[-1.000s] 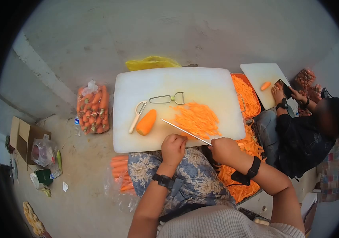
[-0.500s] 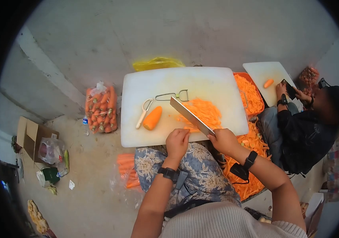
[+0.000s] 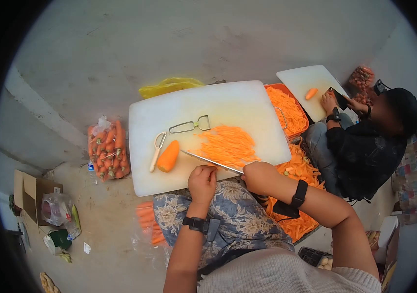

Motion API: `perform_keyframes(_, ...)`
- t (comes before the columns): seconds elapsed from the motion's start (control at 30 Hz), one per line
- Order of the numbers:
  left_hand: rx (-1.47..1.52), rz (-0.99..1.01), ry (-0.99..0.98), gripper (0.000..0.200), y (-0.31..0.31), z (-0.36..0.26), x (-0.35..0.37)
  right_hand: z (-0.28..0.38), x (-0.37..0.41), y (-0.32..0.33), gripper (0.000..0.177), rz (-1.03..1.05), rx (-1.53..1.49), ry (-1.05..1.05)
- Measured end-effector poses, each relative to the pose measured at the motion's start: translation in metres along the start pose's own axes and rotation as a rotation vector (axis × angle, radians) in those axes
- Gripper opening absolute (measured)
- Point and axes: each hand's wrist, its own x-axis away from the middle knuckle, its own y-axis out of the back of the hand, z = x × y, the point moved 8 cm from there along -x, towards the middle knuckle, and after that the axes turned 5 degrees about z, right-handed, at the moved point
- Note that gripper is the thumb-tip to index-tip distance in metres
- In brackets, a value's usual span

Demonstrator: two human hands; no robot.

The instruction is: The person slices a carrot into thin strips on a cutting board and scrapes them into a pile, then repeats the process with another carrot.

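My right hand [image 3: 263, 177] grips a kitchen knife [image 3: 211, 160], its blade pointing left and low over the front of the white cutting board [image 3: 169, 106]. At the board's front edge, my left hand [image 3: 202, 184] is closed with fingertips pinched together just below the blade. Whatever lies between those fingertips is hidden. A spread heap of carrot strips [image 3: 228, 145] lies beyond the knife. Left of the blade tip rests a peeled carrot [image 3: 168, 157], beside a peeler with a pale handle [image 3: 157, 152]. Farther back lies a second, wire-framed peeler [image 3: 183, 127].
An orange tray [image 3: 307, 128] of carrot strips adjoins the board's right side, with more carrot pieces [image 3: 302, 168] below it. A co-worker [image 3: 367, 146] cuts at another board [image 3: 306, 75]. Bagged carrots [image 3: 109, 151] and a cardboard box [image 3: 31, 198] stand on the left.
The knife has swung from slanting up and away to lying flatter, its tip now near the whole carrot. The strips look more spread out. The whole view has shifted slightly.
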Motion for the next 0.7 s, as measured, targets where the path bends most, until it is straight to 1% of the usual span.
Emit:
perform_keyframes(0.1, -0.021, 0.002, 0.001, 0.007, 0.001, -0.002, 0.000, 0.002, -0.008, 0.000, 0.021, 0.047, 0.027, -0.004)
perform_keyframes(0.17, -0.025, 0.009, 0.002, 0.007, -0.001, -0.001, 0.000, -0.003, -0.018, -0.004, 0.030, -0.009, -0.081, 0.004)
perform_keyframes(0.2, -0.033, 0.016, 0.001, 0.007, -0.001, -0.001, 0.001, -0.002, -0.019, -0.009, 0.030, -0.011, -0.090, 0.003)
perform_keyframes(0.27, -0.042, 0.020, -0.003, 0.007, -0.003, -0.001, 0.001, 0.001, -0.020, -0.005, 0.026, -0.109, -0.196, 0.021)
perform_keyframes(0.3, -0.048, 0.026, 0.004, 0.008, -0.003, -0.001, 0.002, 0.000, -0.020, -0.006, 0.026, -0.122, -0.206, 0.024)
perform_keyframes(0.33, -0.058, 0.034, -0.013, 0.008, -0.003, -0.003, 0.003, 0.001, -0.019, -0.005, 0.027, -0.162, -0.220, 0.044)
perform_keyframes(0.4, -0.072, 0.080, 0.028, 0.011, -0.004, -0.001, 0.001, -0.003, -0.019, -0.007, 0.029, -0.224, -0.245, 0.066)
perform_keyframes(0.5, -0.082, 0.139, -0.017, 0.013, 0.002, -0.006, -0.006, -0.020, -0.011, -0.015, 0.033, -0.327, -0.339, 0.112)
perform_keyframes(0.53, -0.024, 0.112, -0.001, 0.015, 0.006, -0.007, -0.009, -0.025, -0.006, -0.016, 0.034, -0.376, -0.394, 0.116)
perform_keyframes(0.57, -0.034, 0.125, -0.026, 0.015, 0.008, -0.008, -0.016, -0.031, -0.003, -0.017, 0.036, -0.423, -0.451, 0.121)
perform_keyframes(0.63, -0.054, 0.115, 0.004, 0.015, 0.024, -0.007, -0.028, -0.041, 0.009, -0.011, 0.035, -0.481, -0.515, 0.102)
perform_keyframes(0.67, -0.139, 0.115, -0.053, 0.015, 0.030, -0.008, -0.039, -0.052, 0.012, -0.008, 0.035, -0.503, -0.564, 0.047)
perform_keyframes(0.7, -0.147, 0.135, -0.061, 0.015, 0.034, -0.009, -0.052, -0.064, 0.014, -0.006, 0.034, -0.521, -0.611, -0.012)
